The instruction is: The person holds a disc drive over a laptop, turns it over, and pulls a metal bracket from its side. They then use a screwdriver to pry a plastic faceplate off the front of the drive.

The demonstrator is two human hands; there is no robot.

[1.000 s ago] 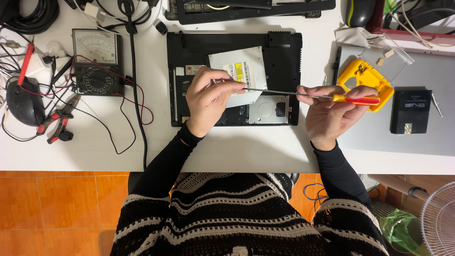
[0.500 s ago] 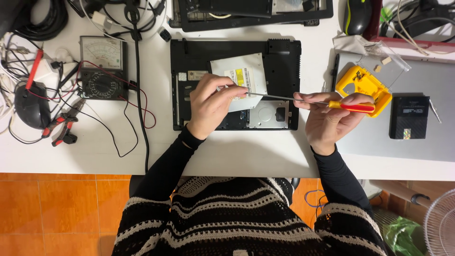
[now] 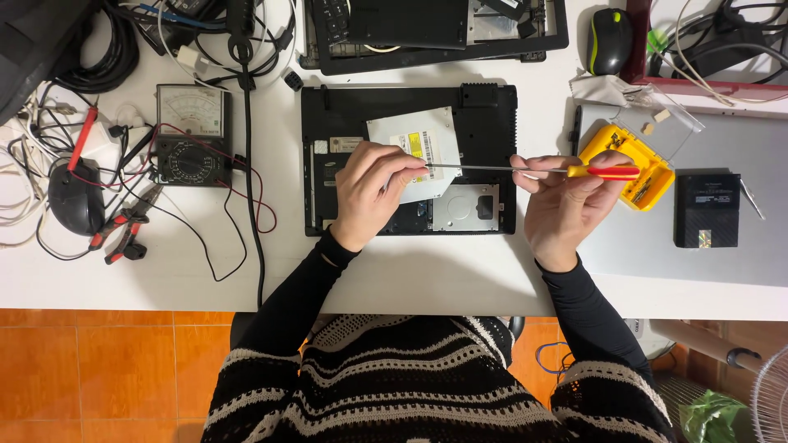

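Observation:
A black laptop base (image 3: 484, 123) lies upside down on the white table (image 3: 205, 279) with a silver optical drive (image 3: 410, 143) resting on it. My right hand (image 3: 566, 205) grips the red and yellow handle of a long screwdriver (image 3: 574, 171), held level above the laptop. My left hand (image 3: 373, 193) pinches the tip of the screwdriver shaft between thumb and fingers, over the optical drive.
An analog multimeter (image 3: 190, 135) with red and black leads, red pliers (image 3: 123, 234) and cable bundles lie at the left. A yellow bit case (image 3: 648, 176), a black box (image 3: 706, 209) and a closed grey laptop (image 3: 739, 148) sit at the right. A keyboard bezel (image 3: 435, 33) and mouse (image 3: 611, 41) lie behind.
Both hands have shifted slightly right and upward with the screwdriver. The left fingers stay pinched on its tip.

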